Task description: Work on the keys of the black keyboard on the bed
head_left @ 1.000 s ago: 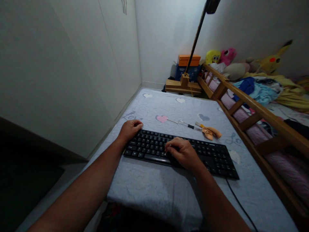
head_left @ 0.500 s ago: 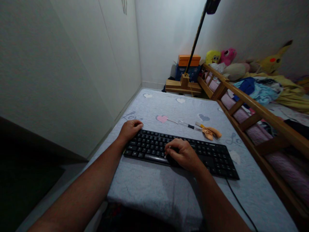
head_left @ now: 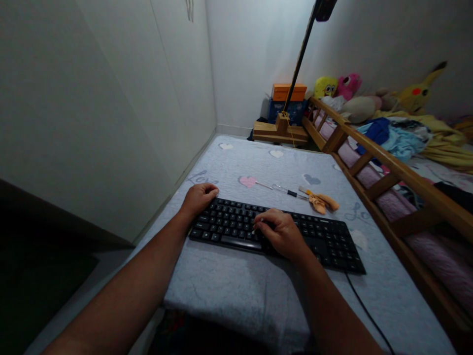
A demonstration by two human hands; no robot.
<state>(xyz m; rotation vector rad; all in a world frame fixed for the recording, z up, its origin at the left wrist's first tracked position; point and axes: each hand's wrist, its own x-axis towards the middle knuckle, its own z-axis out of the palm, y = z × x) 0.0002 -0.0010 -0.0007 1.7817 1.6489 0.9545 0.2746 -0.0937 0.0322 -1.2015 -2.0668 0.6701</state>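
A black keyboard point(head_left: 236, 224) lies on the cloth-covered table, its cable running off toward the lower right. My left hand point(head_left: 199, 201) is closed on the keyboard's far left corner, fingers curled at its edge. Over the middle keys, my right hand point(head_left: 283, 232) pinches a cotton swab point(head_left: 254, 231); its white tip points down at the keys just above the space bar. The keys under that hand are hidden. Beyond the keyboard lie a thin pale stick point(head_left: 264, 185), a tool with a black grip point(head_left: 291, 193), a brush point(head_left: 305, 191) and a crumpled orange cloth point(head_left: 320, 203).
A pale patterned cloth point(head_left: 240, 281) covers the table. White cabinet doors point(head_left: 148, 98) stand close on the left. Along the right runs a wooden bed rail point(head_left: 391, 170), with clothes and plush toys behind it. A wooden stand point(head_left: 281, 130) with a black pole is beyond the far edge.
My right hand has shifted slightly away from me, taking the swab tip from the space bar up to the row of keys above. My left hand and the keyboard stay put.
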